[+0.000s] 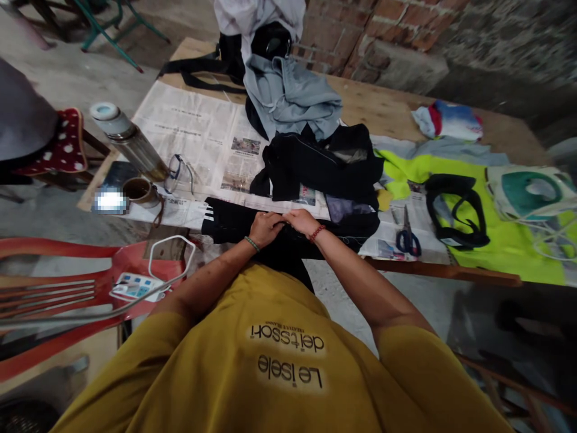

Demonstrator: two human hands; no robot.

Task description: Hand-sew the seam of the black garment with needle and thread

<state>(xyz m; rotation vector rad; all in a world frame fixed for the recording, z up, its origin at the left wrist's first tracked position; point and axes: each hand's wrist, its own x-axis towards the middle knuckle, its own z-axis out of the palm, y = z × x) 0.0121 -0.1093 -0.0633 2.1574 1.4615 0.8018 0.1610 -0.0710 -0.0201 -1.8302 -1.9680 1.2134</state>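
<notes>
A black garment with white stripes (225, 221) lies across the table's near edge and hangs down toward me. My left hand (265, 228) and my right hand (301, 221) sit side by side on it, fingers curled and pinching the black cloth. A green bead band circles my left wrist, a red one my right. Just beyond my hands lies a heap of black clothing (320, 165), with a grey garment (291, 96) behind it.
Newspaper (198, 138) covers the wooden table (387, 108). On the left stand a steel flask (128, 141), a cup (139, 191) and glasses (177, 171). To the right lie scissors (408, 237), a black strap (455, 210), yellow-green cloth (505, 240) and an iron (529, 192). A red chair (67, 282) holds a power strip (133, 287).
</notes>
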